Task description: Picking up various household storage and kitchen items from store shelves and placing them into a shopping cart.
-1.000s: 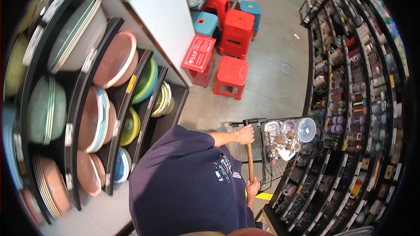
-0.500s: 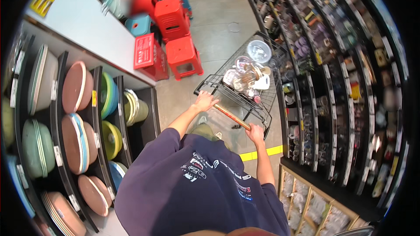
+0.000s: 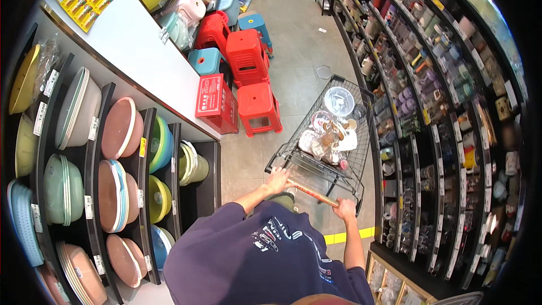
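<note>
Both of my hands are closed on the handle (image 3: 311,192) of a black wire shopping cart (image 3: 293,146). My left hand (image 3: 277,179) wraps round the handle's left end, and my right hand (image 3: 344,209) grips near its right end. Inside the basket sits a clear round plastic container (image 3: 339,101) toward the far end. Nearer to me lies a pile of plastic-wrapped goods (image 3: 326,136), with a white piece (image 3: 348,139) at its right; the kinds of most are too small to tell.
On the left, shelves hold stacked basins (image 3: 119,127) and a green bucket (image 3: 193,165). Red stools (image 3: 258,107) stand beyond them, by a red box (image 3: 217,101). Tall shelves of bottles and cups (image 3: 415,99) line the right. Yellow tape (image 3: 350,235) crosses the floor.
The view has shifted, so the cart, stools and shelves all sit lower in the picture. Both hands have kept their grip on the cart handle.
</note>
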A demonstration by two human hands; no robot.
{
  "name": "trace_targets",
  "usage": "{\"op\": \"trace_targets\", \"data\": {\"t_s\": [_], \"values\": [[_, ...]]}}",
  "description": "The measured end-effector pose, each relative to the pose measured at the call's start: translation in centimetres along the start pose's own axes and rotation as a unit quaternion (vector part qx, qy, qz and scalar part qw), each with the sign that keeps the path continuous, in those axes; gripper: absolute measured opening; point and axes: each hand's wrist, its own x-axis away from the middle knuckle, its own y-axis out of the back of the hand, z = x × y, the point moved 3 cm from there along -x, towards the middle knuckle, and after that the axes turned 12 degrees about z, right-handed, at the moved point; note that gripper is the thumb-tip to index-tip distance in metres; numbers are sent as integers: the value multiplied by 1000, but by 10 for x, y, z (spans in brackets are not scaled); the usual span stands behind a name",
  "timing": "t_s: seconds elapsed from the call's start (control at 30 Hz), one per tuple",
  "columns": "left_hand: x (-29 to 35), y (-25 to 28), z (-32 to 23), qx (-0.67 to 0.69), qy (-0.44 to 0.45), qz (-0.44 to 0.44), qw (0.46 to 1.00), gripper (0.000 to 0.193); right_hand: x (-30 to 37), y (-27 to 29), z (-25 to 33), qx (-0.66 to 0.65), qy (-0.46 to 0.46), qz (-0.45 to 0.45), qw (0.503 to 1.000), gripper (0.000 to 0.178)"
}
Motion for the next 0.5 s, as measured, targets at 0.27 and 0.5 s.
{"op": "trace_targets", "data": {"t_s": [0.27, 0.5], "values": [[-9, -5, 2, 17, -42, -18, 999, 62, -9, -1, -5, 23, 3, 29, 999, 27], [-31, 9, 0, -8, 60, 81, 995, 68, -49, 11, -21, 39, 20, 11, 999, 25]]}}
